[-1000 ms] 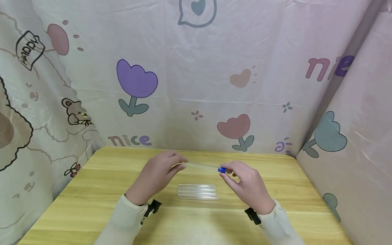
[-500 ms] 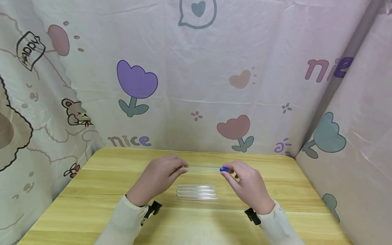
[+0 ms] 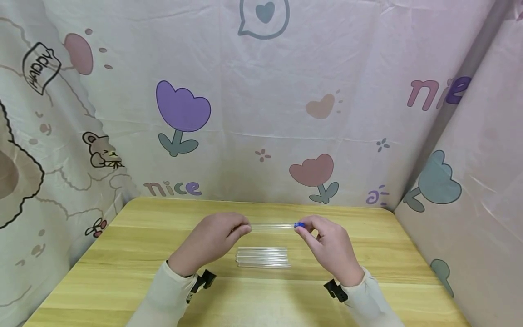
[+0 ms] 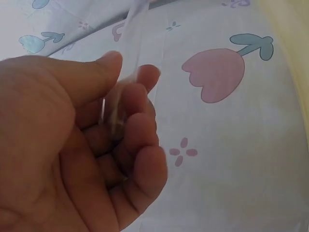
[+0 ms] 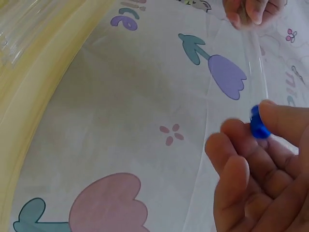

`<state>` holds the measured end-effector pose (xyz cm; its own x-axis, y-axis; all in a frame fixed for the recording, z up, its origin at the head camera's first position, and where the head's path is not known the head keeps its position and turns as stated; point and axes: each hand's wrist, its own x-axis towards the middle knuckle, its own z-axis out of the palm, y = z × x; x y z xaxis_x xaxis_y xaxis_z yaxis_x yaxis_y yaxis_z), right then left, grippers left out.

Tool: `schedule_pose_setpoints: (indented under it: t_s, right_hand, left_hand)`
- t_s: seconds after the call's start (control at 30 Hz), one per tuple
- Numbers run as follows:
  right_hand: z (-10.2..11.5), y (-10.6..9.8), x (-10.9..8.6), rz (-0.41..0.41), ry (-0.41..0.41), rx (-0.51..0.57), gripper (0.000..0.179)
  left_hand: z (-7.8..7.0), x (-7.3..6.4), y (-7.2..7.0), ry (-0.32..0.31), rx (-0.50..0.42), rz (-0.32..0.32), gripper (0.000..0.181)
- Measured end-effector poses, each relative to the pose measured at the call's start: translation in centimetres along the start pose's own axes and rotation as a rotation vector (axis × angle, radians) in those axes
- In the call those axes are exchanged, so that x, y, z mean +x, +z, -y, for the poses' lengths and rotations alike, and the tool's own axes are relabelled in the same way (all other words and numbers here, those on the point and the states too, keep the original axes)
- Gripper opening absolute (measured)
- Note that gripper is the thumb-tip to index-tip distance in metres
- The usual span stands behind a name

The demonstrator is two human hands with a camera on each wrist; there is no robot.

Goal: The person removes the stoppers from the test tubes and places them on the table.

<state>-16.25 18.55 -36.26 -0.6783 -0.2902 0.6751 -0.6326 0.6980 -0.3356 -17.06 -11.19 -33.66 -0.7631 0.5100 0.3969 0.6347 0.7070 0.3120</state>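
Observation:
A clear test tube [image 3: 271, 226] is held level above the table between the two hands. My left hand [image 3: 216, 237] pinches its left end between thumb and fingers; in the left wrist view the clear tube [image 4: 134, 43] runs up past the thumb, its lower end among the curled fingers. At the tube's right end sits a blue cap [image 3: 299, 225], which my right hand [image 3: 332, 243] pinches between thumb and forefinger. From the right wrist view, the blue cap [image 5: 259, 123] meets the tube's near end, though its fit is partly hidden by the fingers.
Several clear tubes [image 3: 263, 257] lie side by side on the wooden table [image 3: 261, 299], just below the held one. A printed cloth [image 3: 253, 100] hangs behind the table and along both sides. Each wrist carries a small black camera mount.
The tube sloped down to the right a second ago and is now level, its left end a little lower. The left hand has dropped slightly; the right fingers have shifted slightly on the cap.

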Motion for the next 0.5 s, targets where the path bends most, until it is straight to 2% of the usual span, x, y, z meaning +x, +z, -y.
schedule_pose_setpoints:
  t_s: [0.2, 0.33, 0.5]
  right_hand:
    - [-0.08, 0.05, 0.01, 0.055, -0.031, -0.014, 0.011]
    - [-0.07, 0.03, 0.06, 0.049, -0.035, -0.018, 0.009]
    - [-0.12, -0.03, 0.17, 0.051, -0.053, -0.021, 0.011]
  left_hand:
    - [0.04, 0.0, -0.1, -0.019, 0.001, 0.0, 0.014]
    - [0.14, -0.1, -0.14, -0.039, -0.014, -0.01, 0.024]
    - [0.41, -0.14, -0.03, -0.013, 0.005, -0.045, 0.021]
